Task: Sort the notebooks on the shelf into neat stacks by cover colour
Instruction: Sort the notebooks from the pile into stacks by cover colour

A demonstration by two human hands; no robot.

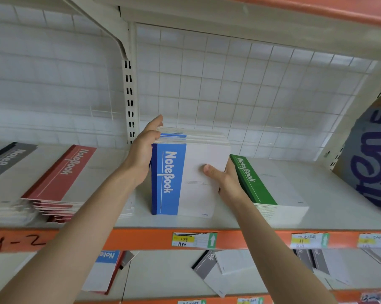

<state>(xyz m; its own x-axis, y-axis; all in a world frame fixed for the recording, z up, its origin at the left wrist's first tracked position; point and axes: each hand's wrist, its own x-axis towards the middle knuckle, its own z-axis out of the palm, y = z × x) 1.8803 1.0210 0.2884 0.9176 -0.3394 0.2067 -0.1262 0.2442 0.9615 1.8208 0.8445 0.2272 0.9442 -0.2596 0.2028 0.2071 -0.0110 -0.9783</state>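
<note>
Two bare forearms reach up to a cream metal shelf (329, 194) with an orange front edge. At its middle stands a tall stack of white notebooks with blue spine bands (174, 178). It sits between a slumped stack of red-banded notebooks (60, 178) on the left and a tidy stack of green-banded notebooks (257, 185) just beside it on the right. The left hand (141, 154) lies flat against the blue stack's left side, fingers straight. The right hand (222, 181) grips its right edge with the thumb pressed on the top cover; its fingers are hidden behind the stack. It is unclear whether the stack lies flat or is tipped up. A grey-banded notebook (7, 159) is cut off at far left and a cardboard box with blue lettering (369, 163) at right. The price labels (194, 239) are mostly blurred. Loose notebooks (209, 270) lie on the shelf below, partly behind the arms.
</note>
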